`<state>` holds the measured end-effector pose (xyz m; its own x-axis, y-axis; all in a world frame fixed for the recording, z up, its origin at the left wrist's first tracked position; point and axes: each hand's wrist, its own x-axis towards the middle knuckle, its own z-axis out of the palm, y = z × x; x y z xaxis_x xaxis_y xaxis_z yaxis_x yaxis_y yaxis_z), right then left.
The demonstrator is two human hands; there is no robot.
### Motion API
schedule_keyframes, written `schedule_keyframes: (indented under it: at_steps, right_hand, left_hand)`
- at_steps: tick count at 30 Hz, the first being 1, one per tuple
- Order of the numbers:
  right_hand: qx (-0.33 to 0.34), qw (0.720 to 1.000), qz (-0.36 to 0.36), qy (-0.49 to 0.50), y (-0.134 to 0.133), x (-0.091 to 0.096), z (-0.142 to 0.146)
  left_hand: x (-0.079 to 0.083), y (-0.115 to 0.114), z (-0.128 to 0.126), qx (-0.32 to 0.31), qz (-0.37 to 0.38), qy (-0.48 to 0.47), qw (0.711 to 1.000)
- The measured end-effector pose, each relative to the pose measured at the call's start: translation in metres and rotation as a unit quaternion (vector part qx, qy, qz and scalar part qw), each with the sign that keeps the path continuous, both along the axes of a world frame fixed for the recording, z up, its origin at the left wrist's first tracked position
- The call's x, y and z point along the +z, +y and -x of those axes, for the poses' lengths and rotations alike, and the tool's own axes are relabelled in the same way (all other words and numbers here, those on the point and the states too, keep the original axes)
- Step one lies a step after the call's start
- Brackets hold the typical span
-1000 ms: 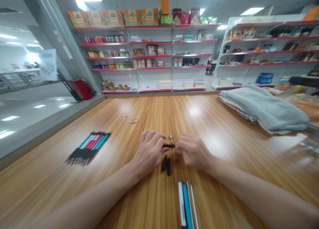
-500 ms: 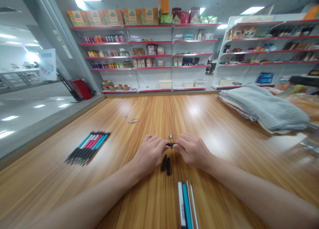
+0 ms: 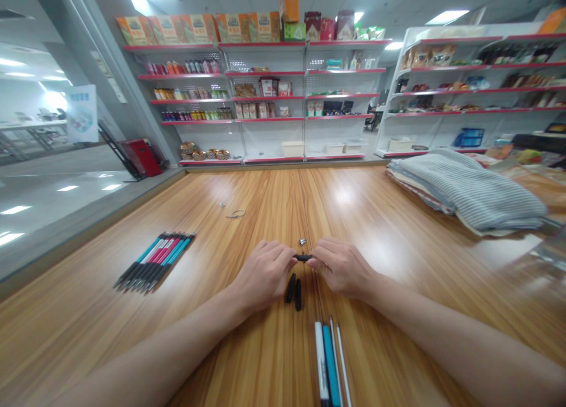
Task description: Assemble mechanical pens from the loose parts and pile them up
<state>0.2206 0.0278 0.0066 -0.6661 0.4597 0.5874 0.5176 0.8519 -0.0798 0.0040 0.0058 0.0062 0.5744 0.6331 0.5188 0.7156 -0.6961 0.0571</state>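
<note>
Between my left hand (image 3: 264, 272) and my right hand (image 3: 341, 265) is a short black pen part (image 3: 303, 257), pinched at both ends and held level above the table. My fingers cover its ends. Just beyond it lie small shiny metal pieces (image 3: 302, 242). Closer to me, two black pen grips (image 3: 294, 292) rest side by side on the wood. Below them lie a white pen barrel (image 3: 321, 360), a teal pen barrel (image 3: 329, 360) and two thin white refills (image 3: 340, 360).
A row of several pens (image 3: 154, 261) in teal, white and pink lies on the table's left. Farther back are a thin ring-like loop (image 3: 236, 213) and a tiny metal piece (image 3: 222, 204). Folded striped cloths (image 3: 469, 189) are piled at right. Stocked shelves (image 3: 265, 74) stand behind the table.
Both hands keep their pinch on the black pen part, with only slight finger movement. The view has shifted slightly; the things on the table lie as before.
</note>
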Motion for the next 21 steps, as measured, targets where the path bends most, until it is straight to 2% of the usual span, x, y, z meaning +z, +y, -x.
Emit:
schedule_keyframes:
  at_steps: [15,21]
  right_hand:
    - [-0.007,0.999,-0.016,0.033,-0.0017,-0.0015,-0.0019]
    - [-0.023,0.999,-0.033,0.021,-0.0022,-0.0011,-0.002]
  left_hand:
    - [0.0013,-0.0012,0.0011,-0.033,-0.014,-0.062,0.997]
    - [0.0064,-0.0052,-0.0042,-0.023,0.007,-0.033,0.999]
